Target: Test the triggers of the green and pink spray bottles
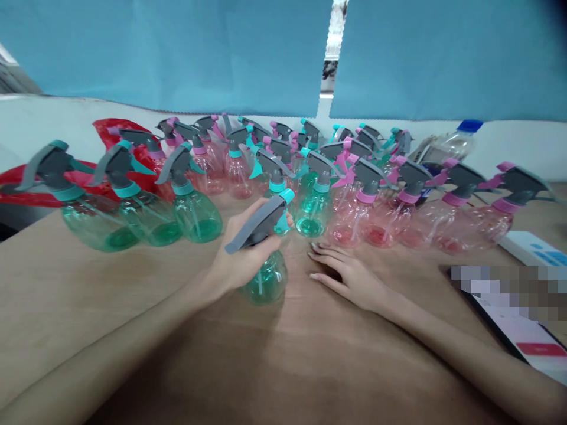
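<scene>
My left hand (241, 251) is wrapped round the neck of a green spray bottle (268, 280) with a grey and turquoise trigger head. The bottle is near the middle of the table, in front of the others. My right hand (348, 271) lies open on the wood with its fingers stretched toward the bottle rows and nothing in it. Just beyond its fingertips stand a green spray bottle (313, 212) and a pink spray bottle (349, 221). To the left of my left hand, several green spray bottles (197, 215) stand in a row.
More spray bottles, such as a pink one (239, 177), crowd the back of the wooden table (248, 372). Red plastic (31, 180) lies at the left. A blue-capped clear bottle (456, 144) leans at the back right. A phone-like screen (500, 319) lies at the right edge.
</scene>
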